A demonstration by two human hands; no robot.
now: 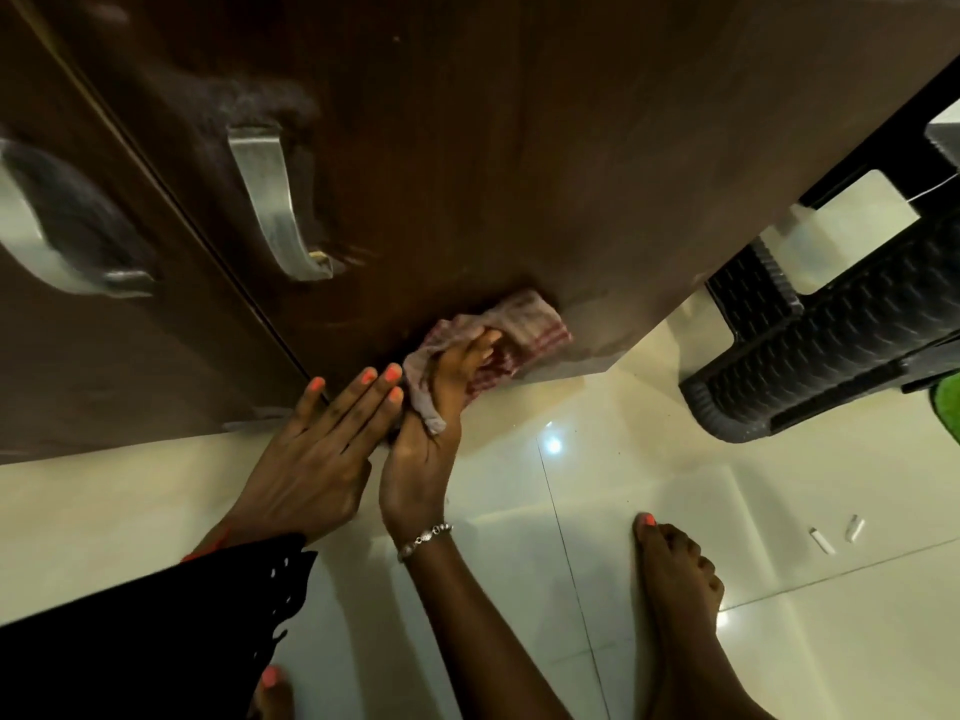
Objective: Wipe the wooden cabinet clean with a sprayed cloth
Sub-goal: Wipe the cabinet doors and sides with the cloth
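The dark wooden cabinet [467, 148] fills the upper half of the head view, seen from above, with two curved metal handles [275, 200] on its doors. A red-and-white checked cloth [524, 324] is pressed against the bottom edge of the right door. My right hand [426, 439] grips this cloth, with a bracelet at the wrist. My left hand [311, 459] lies flat with fingers spread against the cabinet's lower edge, just left of the right hand, holding nothing.
A black plastic stool [810, 345] stands on the glossy cream tiles [623, 485] to the right of the cabinet. A green mat [948, 407] peeks in at the right edge. Two small white bits [836, 532] lie on the floor. My bare feet [675, 589] are below.
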